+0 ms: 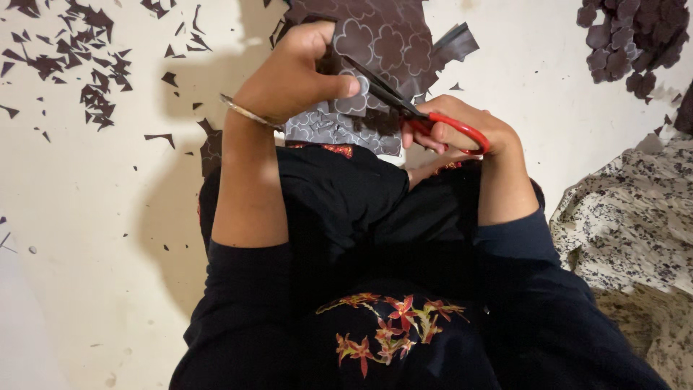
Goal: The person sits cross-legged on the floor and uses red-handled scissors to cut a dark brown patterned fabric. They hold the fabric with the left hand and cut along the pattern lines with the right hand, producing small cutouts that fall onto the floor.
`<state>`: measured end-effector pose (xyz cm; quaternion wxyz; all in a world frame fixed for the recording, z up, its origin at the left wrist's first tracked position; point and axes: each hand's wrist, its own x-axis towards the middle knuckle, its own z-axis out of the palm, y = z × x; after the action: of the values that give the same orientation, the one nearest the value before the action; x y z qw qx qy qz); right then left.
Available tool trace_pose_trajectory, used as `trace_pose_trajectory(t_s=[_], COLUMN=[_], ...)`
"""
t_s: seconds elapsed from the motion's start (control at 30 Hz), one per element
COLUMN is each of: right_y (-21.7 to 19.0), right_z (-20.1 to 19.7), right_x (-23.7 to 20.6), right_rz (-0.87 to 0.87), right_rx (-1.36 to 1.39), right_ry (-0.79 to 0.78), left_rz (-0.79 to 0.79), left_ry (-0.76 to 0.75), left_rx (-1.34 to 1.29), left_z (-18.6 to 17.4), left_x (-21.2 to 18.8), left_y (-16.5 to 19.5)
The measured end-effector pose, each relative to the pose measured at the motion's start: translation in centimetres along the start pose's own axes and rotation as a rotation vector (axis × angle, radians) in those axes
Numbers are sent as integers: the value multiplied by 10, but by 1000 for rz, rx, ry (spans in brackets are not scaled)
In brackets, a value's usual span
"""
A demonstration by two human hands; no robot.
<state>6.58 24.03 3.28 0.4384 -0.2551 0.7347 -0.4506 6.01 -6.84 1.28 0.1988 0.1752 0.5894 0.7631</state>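
The left hand (292,68) grips a dark brown sheet (382,43) with flower outlines, fingers curled tight on it, over the lap. The right hand (462,130) has its fingers through the red handles of the scissors (415,112), blades on the sheet. A pile of cut flowers (632,40) lies far right. Small scraps (79,50) dot the pale floor (86,217) on the left.

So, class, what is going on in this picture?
A person seated on a pale floor cuts a dark sheet printed with flower outlines. The left hand grips the sheet, and the right hand works red-handled scissors into it. A pile of cut flower shapes lies at upper right, and scraps at upper left.
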Motion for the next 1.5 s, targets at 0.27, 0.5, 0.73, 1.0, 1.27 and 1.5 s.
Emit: trace_pose_trajectory(t_s=[0.27, 0.5, 0.73, 1.0, 1.27, 1.5], right_y=[-4, -4, 2, 9, 25, 21], right_z=[9, 10, 8, 2, -3, -4], right_x=[8, 11, 11, 6, -5, -8], right_rz=[-7, 50, 83, 89, -97, 58], right_rx=[-82, -105, -14, -83, 21, -3], right_ry=[73, 114, 138, 94, 24, 8], left_rz=[6, -14, -10, 0, -50, -45], left_ry=[-24, -34, -32, -80, -107, -39], left_rx=[81, 0, -33, 26, 186, 170], left_z=[1, 2, 4, 0, -2, 2], left_x=[0, 1, 1, 2, -1, -4], left_y=[-5, 1, 1, -5, -5, -2])
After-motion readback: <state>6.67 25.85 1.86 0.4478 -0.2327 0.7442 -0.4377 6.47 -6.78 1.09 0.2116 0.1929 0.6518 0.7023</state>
